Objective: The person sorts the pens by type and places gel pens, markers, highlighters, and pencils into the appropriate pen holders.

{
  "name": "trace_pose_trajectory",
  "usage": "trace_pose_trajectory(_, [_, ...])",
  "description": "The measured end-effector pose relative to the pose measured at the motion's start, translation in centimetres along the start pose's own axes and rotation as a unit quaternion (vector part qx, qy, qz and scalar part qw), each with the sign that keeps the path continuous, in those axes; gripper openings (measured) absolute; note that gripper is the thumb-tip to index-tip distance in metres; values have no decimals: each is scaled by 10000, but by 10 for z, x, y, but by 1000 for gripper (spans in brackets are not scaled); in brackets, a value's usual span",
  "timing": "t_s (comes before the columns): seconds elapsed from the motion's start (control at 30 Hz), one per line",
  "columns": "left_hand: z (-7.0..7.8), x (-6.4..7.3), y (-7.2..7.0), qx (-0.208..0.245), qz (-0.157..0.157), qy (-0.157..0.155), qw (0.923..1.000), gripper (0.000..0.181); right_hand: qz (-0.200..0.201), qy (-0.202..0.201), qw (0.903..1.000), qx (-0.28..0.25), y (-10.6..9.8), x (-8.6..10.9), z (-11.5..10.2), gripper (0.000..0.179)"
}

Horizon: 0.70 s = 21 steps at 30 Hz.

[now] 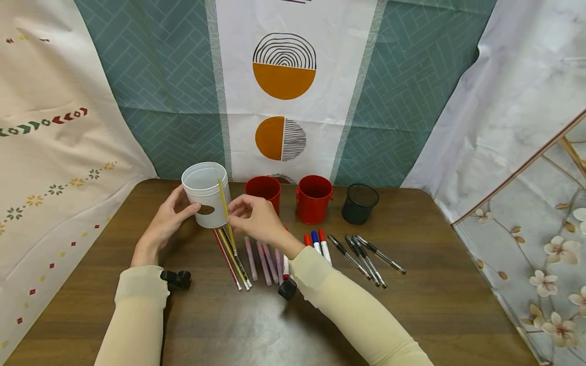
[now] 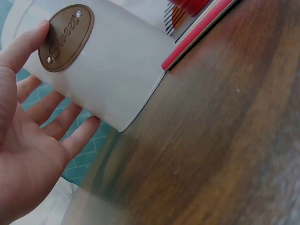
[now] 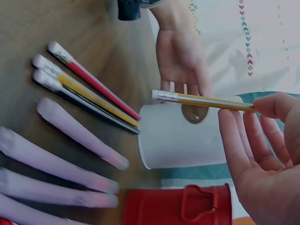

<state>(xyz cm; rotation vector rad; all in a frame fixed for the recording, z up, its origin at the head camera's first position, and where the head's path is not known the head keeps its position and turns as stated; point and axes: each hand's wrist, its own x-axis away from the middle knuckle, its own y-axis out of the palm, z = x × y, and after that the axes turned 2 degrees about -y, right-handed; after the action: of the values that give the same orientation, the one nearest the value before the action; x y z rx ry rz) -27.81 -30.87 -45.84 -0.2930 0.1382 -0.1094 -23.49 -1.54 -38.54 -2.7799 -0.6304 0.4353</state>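
My left hand holds a white canister from its left side, with the thumb on the front by an oval brown label reading "Sweet" and the fingers behind. The canister stands near the table's back edge. In my right hand a yellow pencil is pinched between thumb and fingers. That pencil overlaps the canister's right front in the head view, its eraser end pointing down and its other end near the rim. Several more pencils, with red, yellow and black bodies, lie on the table below the canister.
Two red pails, one behind my right hand and another beside it, stand at the back. A black mesh cup is further right. Lilac pens, capped markers and several black pens lie in front.
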Motion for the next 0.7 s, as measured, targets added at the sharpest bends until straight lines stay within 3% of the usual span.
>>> trace_pose_trajectory(0.7, [3, 1, 0, -110, -66, -118, 9998, 81, 1033, -1099, 9877, 405, -23, -47, -34, 16])
